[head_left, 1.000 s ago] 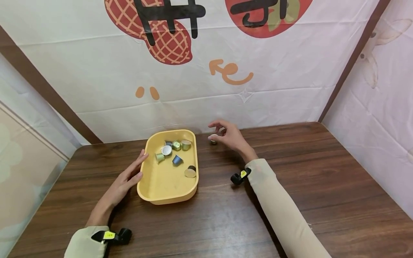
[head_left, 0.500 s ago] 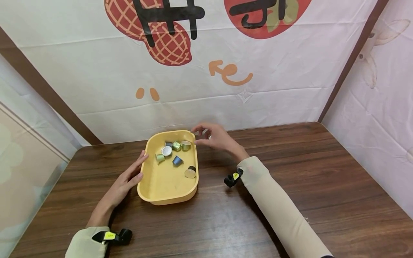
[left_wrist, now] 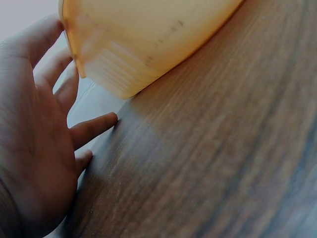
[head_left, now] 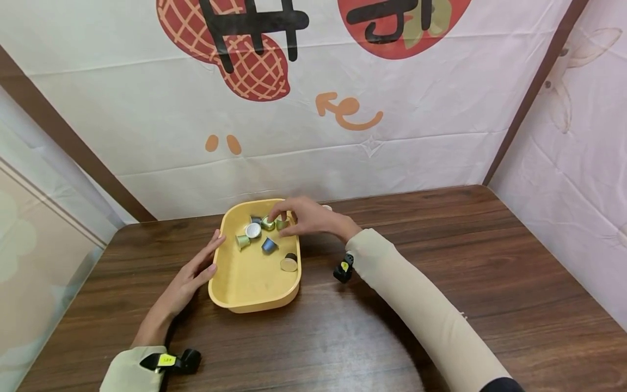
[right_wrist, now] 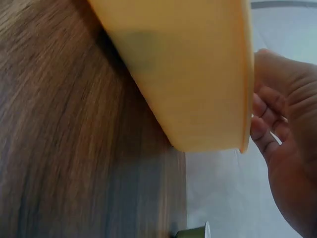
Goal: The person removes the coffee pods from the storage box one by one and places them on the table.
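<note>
A yellow plastic bin (head_left: 247, 280) sits on the wooden table, with several small coffee capsules inside, among them a blue capsule (head_left: 269, 245), a pale green capsule (head_left: 243, 241) and a white-topped capsule (head_left: 252, 230). My left hand (head_left: 188, 275) rests its extended fingers against the bin's left side. Over the far right rim reaches my right hand (head_left: 311, 216), its thumb and index finger spread around a green capsule (head_left: 281, 224); contact with it cannot be told. Behind that hand, another capsule (head_left: 327, 207) stands on the table, also visible as a green capsule (right_wrist: 194, 232) in the right wrist view.
The brown wooden table (head_left: 441, 261) extends far to the right of the bin. A printed cloth backdrop (head_left: 294, 169) rises along its back edge. Near the bin's right wall lies a capsule with a pale lid (head_left: 289, 264), a dark one beside it.
My right hand has left the capsule on the table and moved left, over the bin's rim to the capsules inside. The left hand and the bin stay put.
</note>
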The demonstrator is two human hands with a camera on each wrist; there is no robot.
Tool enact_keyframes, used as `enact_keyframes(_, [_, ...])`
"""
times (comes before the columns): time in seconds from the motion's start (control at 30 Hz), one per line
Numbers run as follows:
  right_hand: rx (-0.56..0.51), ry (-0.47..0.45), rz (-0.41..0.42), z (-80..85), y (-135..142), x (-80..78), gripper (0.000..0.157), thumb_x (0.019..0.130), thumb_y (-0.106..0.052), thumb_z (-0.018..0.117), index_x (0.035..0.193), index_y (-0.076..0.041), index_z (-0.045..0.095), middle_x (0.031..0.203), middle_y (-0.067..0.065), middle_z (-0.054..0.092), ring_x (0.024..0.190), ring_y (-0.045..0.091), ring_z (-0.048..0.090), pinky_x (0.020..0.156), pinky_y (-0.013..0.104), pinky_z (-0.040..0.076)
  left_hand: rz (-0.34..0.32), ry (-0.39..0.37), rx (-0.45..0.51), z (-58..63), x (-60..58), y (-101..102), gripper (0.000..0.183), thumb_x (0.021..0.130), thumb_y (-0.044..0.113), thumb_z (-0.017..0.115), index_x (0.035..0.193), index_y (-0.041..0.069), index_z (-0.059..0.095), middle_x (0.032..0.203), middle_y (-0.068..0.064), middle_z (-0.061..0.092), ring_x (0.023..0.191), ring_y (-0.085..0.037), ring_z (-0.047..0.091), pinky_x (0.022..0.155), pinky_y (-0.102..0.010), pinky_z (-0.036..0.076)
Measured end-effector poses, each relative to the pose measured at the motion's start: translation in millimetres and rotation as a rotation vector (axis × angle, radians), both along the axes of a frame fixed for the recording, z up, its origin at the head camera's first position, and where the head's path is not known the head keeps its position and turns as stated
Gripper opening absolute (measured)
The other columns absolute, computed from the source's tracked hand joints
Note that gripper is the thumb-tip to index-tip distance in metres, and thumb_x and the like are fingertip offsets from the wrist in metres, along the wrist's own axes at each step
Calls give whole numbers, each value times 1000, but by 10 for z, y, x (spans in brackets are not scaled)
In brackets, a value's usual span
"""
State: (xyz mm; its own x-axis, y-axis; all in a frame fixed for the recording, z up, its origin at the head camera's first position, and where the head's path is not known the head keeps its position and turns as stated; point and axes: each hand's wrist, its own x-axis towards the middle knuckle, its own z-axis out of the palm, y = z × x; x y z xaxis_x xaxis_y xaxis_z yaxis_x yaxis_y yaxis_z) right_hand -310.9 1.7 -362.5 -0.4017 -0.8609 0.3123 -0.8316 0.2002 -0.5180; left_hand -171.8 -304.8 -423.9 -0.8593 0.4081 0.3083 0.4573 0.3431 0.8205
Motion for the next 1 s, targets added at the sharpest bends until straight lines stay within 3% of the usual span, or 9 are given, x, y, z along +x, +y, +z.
enact_keyframes(0.27, [135, -44, 110, 30, -182, 2, 31, 82, -9, 76, 111, -4, 66, 110, 9, 65, 97, 26, 58, 85, 35, 47, -14, -3, 15, -2, 6, -5, 57, 98, -5, 43, 151, 7, 29, 158, -17, 7, 145, -18, 4, 106, -12, 14])
enact_keyframes(0.53, [235, -52, 163, 37, -309, -39, 32, 78, -3, 78, 109, -4, 68, 109, 6, 66, 100, 25, 58, 88, 34, 46, -1, -3, 10, 15, 18, 12, 57, 98, -5, 44, 151, 7, 29, 159, -16, 7, 145, -17, 5, 106, -11, 14])
enact_keyframes(0.83, [357, -7, 147, 43, -417, -33, 35, 74, -3, 79, 107, -10, 69, 106, 0, 66, 98, 19, 59, 88, 31, 45, 17, -16, 0, 34, 30, 8, 55, 99, -2, 45, 150, 8, 30, 159, -13, 9, 145, -16, 6, 105, -10, 15])
enact_keyframes(1.0, [384, -43, 154, 53, -441, -48, 38, 72, -1, 81, 107, -11, 69, 107, 0, 67, 101, 19, 59, 88, 31, 45, 26, -33, -1, 23, 27, -1, 55, 99, 0, 45, 151, 10, 31, 160, -8, 8, 145, -14, 6, 105, -10, 15])
